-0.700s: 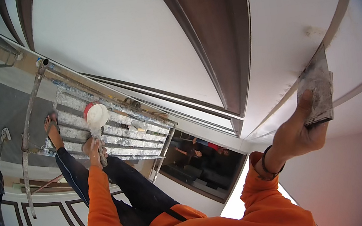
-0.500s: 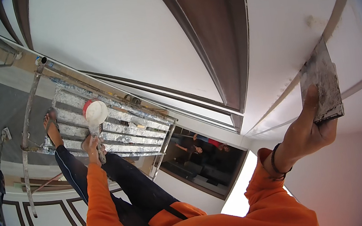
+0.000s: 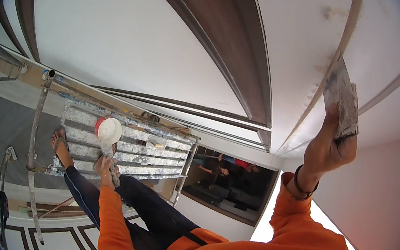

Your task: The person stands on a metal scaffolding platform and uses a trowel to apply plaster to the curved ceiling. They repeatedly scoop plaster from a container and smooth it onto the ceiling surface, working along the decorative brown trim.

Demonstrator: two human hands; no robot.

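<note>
White panelling (image 3: pixel 298 26) behind: tan strip (image 3: pixel 350 29) shows both sides of the flat blade (image 3: pixel 340 96), smears (image 3: pixel 331 12) alongside; reads partly done, finishing left. Right hand (image 3: pixel 333 135) grips blade at strip, contact unclear. Left hand (image 3: pixel 106 171) clenched on handle (image 3: pixel 115 178), white-filled red tub (image 3: pixel 109 131) beyond.

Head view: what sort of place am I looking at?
Probably a room interior being renovated or finished. Signs: a slatted platform smeared with white, a flat, dirty blade in the right hand, and tan patches marking the white surface.
</note>
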